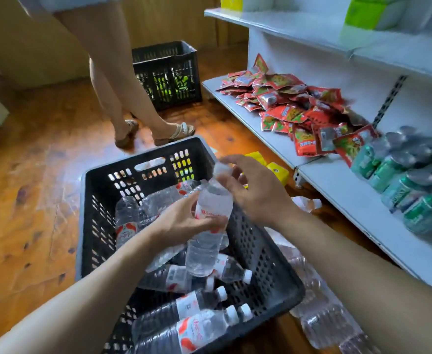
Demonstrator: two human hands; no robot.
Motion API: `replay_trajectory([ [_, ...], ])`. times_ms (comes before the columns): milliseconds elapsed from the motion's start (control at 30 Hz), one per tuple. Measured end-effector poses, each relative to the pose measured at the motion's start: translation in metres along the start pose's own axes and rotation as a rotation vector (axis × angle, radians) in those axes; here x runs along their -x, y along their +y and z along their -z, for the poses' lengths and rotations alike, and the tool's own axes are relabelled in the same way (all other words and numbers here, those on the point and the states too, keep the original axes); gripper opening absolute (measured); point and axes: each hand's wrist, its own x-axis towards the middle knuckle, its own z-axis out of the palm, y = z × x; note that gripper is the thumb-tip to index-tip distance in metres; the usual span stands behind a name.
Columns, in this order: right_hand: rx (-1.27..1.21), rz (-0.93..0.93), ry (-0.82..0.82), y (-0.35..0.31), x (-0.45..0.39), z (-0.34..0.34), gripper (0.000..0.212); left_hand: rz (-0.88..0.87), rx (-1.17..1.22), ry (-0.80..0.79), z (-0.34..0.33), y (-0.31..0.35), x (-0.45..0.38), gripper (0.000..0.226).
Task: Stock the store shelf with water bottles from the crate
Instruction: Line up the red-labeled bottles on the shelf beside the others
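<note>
A black plastic crate (pixel 261 254) stands on the wooden floor in front of me, with several clear water bottles lying inside. I hold one water bottle (pixel 207 231) upright above the crate; it has a red and white label. My left hand (pixel 184 221) grips its middle. My right hand (pixel 256 190) closes around its neck and cap from the right. The low white shelf (pixel 363 208) runs along the right side, with several green-labelled bottles (pixel 401 180) lying on it.
Red snack packets (pixel 294 108) are piled on the shelf's far part. More water bottles (pixel 319 318) lie on the floor between crate and shelf. A person's legs (pixel 123 93) stand beyond the crate, next to a second black crate (pixel 169 72). Yellow packets (pixel 276 169) lie under the shelf edge.
</note>
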Motion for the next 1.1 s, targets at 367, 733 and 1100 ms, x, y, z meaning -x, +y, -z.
replay_trajectory([
  [367,0.007,-0.044,0.299,0.015,0.056,0.149,0.070,-0.372,0.233,0.246,-0.091,0.178,-0.079,0.050],
  [733,0.176,-0.113,0.497,0.019,0.113,0.279,0.084,-0.582,0.238,0.138,-0.172,0.339,-0.115,0.070],
  [1100,0.424,-0.152,0.723,0.038,0.092,0.373,0.091,-0.751,0.288,0.060,-0.221,0.424,-0.165,0.073],
])
